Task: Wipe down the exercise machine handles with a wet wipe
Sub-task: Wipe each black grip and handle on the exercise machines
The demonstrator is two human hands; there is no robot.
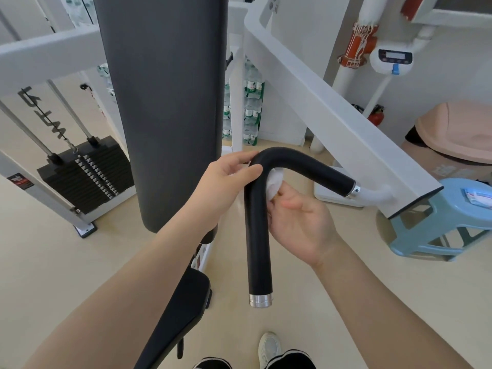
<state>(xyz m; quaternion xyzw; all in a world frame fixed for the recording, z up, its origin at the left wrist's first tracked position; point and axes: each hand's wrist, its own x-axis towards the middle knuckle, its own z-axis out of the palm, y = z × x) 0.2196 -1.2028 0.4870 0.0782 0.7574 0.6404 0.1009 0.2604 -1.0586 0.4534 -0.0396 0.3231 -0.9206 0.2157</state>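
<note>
Black foam covers the bent handle [259, 222], which curves from a chrome collar at the white machine arm [332, 107] round a tight elbow and then runs down toward the camera, ending in a chrome cap. A crumpled white wet wipe [274, 182] sits against the inner side of the elbow. The right hand [300, 222] presses it there, palm up, its fingers curled round the wipe and pinching it against the foam. The left hand [226, 182] rests on the outer side of the bend, its fingers loosely extended and close together, the thumb and fingertips touching the foam at the top of the curve.

Just left of the handle stands the tall dark back pad [165, 102], with the seat pad [175, 315] below it. Farther left is the black weight stack [85, 174] on its guide rods. To the right, a light blue plastic stool [436, 235] stands on the beige floor [346, 302], carrying a wipes packet [478, 197]. Shrink-wrapped water bottles [251, 107] are stacked behind the frame, and a white shoe [269, 347] shows at the bottom edge.
</note>
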